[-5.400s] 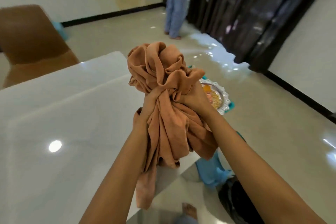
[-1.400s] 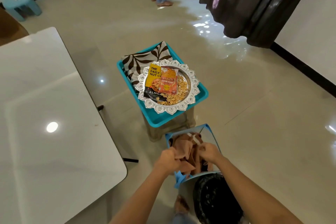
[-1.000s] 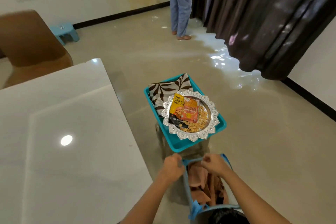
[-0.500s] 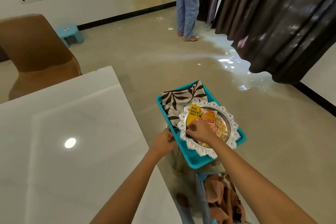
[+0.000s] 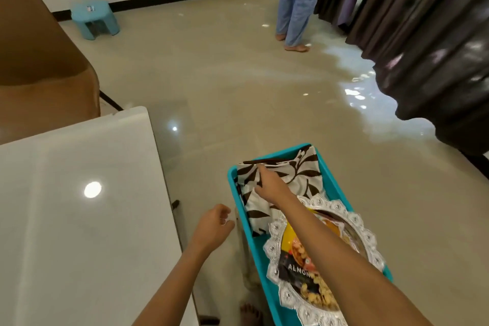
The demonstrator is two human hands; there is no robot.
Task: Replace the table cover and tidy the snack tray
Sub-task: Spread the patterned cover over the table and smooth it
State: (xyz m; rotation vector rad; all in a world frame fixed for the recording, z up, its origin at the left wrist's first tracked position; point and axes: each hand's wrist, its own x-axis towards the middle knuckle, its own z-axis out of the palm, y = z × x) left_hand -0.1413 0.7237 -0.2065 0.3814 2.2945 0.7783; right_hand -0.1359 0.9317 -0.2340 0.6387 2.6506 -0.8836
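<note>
Now the teal tray [image 5: 232, 188] sits on the right of the scene, its long axis running near to far and leaning slightly left at the far end; a folded white cloth [image 5: 304, 177] with brown leaves fills the far end, lying along the same axis; a silver plate [image 5: 274, 249] fills the near end, its far rim overlapping the cloth's near edge. On the plate lies a black and yellow packet [image 5: 293, 264], yellow end pointing far, with loose nuts [image 5: 317, 296] at its near end; an orange packet beside it is mostly hidden by the forearm.

The right hand [image 5: 270, 185] reaches over the plate, fingers stretched onto the cloth's far-left fold; whether they pinch it cannot be told. The left hand [image 5: 214, 225] hangs loosely curled, holding nothing, between tray and table [image 5: 79, 219]. The white table is on the left; far of it a brown chair [image 5: 39, 61] and a teal stool [image 5: 95, 20]; far right, a dark curtain [image 5: 423, 47] and a standing person [image 5: 296, 0].
</note>
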